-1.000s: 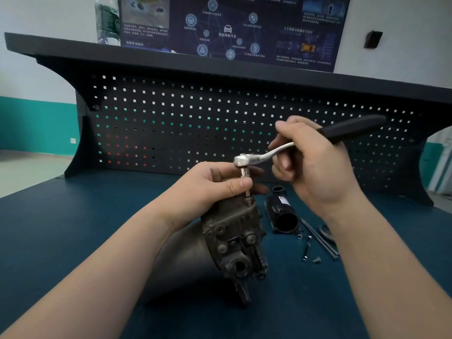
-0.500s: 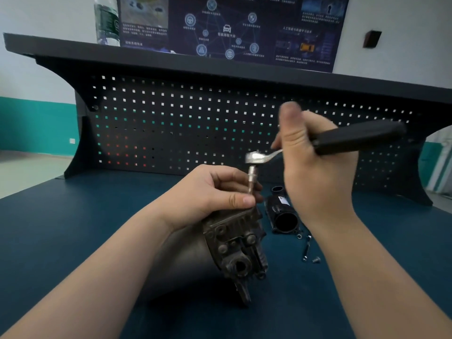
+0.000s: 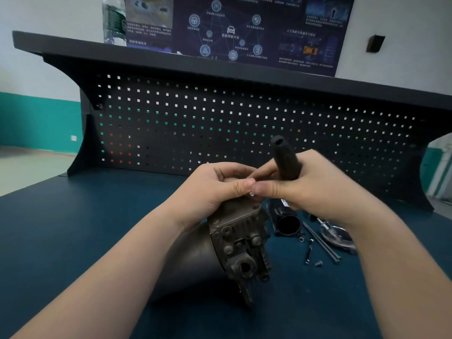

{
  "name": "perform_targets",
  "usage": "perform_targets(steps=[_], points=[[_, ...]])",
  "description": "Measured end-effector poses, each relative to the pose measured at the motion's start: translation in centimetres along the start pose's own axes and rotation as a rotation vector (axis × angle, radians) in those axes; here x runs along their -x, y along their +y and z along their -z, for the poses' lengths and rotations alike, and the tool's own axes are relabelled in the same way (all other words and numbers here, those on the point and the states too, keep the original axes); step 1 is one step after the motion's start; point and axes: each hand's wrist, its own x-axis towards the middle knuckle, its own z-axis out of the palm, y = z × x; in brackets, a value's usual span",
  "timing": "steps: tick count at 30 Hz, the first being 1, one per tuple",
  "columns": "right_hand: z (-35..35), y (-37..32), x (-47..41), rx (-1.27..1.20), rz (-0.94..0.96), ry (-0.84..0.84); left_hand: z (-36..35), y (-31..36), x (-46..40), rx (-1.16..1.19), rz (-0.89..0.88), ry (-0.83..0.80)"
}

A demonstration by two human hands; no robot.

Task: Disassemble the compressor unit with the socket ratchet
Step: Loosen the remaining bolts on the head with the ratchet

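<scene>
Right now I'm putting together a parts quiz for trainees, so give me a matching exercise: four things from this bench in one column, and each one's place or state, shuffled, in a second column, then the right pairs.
Things:
1. ratchet handle
2. compressor unit
3. black cylinder
4. water bottle

Places or states:
A. stands on the top shelf, at the left
B. lies on the bench mat, open end toward the camera
C. points upward, gripped by the right hand
D. steadied from above by the left hand

Pairs: 1-C, 2-D, 3-B, 4-A
</scene>
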Motion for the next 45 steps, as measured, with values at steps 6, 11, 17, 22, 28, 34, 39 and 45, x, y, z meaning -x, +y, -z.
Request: perform_targets(steps=[6, 11, 17, 22, 28, 34, 39, 45], points=[[0.0, 0.9, -0.3, -0.014, 0.022, -0.007, -0.2, -0.2, -0.2, -0.050, 0.002, 0.039], [0.7, 1.3, -0.3, -0.108, -0.035, 0.012, -0.1, -0.6, -0.3, -0.041, -0.043, -0.005], [5.7, 7.6, 0.1, 0.239, -0.487, 0.119, 1.0, 0.5, 0.0, -0.458, 0.023, -0.350], [5.0, 14.8, 1.7, 0.586, -0.943, -0.095, 1.5, 1.2, 0.0, -0.637, 0.045, -0.407], [4.1, 17.8, 2.1, 0.628, -1.055, -0.206, 1.1, 0.8, -0.1, -0.648, -0.034, -0.292], [4.6, 16.7, 1.9, 0.543, -1.032, -0.069, 0.8, 0.2, -0.6, -0.717, 0.008, -0.120], [5.2, 12.0, -0.3, 0.312, -0.701, 0.394, 0.1, 0.7, -1.9, -0.950, 0.213, 0.118], [4.2, 6.2, -1.2, -0.098, -0.512, 0.624, -1.4, 0.6, -3.9, -1.327, 0.668, 0.386]])
